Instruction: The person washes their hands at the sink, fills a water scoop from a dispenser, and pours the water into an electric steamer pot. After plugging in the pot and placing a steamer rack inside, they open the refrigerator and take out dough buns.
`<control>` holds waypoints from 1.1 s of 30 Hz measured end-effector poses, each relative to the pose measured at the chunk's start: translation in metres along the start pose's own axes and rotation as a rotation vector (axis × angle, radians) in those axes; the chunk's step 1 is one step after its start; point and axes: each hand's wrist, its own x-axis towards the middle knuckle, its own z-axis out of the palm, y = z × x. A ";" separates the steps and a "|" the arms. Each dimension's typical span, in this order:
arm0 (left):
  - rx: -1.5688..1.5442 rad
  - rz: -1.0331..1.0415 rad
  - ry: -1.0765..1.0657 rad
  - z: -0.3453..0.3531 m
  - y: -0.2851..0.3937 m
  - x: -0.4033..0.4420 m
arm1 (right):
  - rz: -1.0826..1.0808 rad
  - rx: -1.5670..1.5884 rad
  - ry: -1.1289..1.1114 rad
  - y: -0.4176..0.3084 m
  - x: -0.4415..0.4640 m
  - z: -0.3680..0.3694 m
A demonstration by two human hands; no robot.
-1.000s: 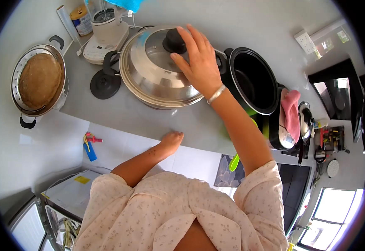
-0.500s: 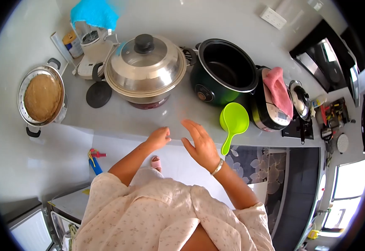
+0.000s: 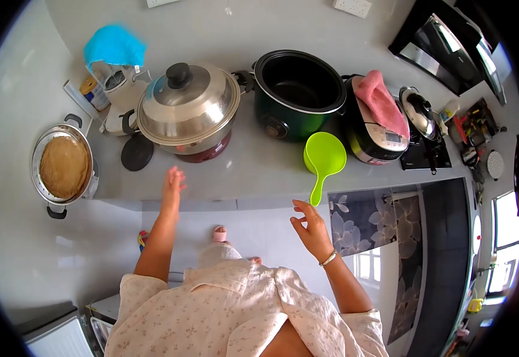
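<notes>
While a flat grey counter [image 3: 265, 175] is bearing a dome-lidded silver metal pot [image 3: 188, 116] and, near its edge, a round-bowled lime-green plastic dipper [image 3: 325, 153], the empty, half-curled right hand [image 3: 314, 231] is hovering by the dipper's handle [image 3: 317, 189], the empty, loose-fingered left hand [image 3: 173, 185] before the pot.

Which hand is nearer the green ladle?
Right. The right hand is at the handle end of the ladle, on the wearer's side of it; the left hand is well to its left, in front of the lidded pot.
</notes>
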 end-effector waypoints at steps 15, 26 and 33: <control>-0.526 -0.039 0.017 -0.041 0.045 0.076 | 0.392 0.754 0.065 -0.024 0.247 0.102; -0.378 -0.029 -0.348 -0.071 0.067 0.091 | 0.501 1.359 0.067 -0.017 0.339 0.143; -0.438 0.048 -0.360 -0.081 0.060 0.099 | 0.536 1.258 0.203 -0.034 0.294 0.147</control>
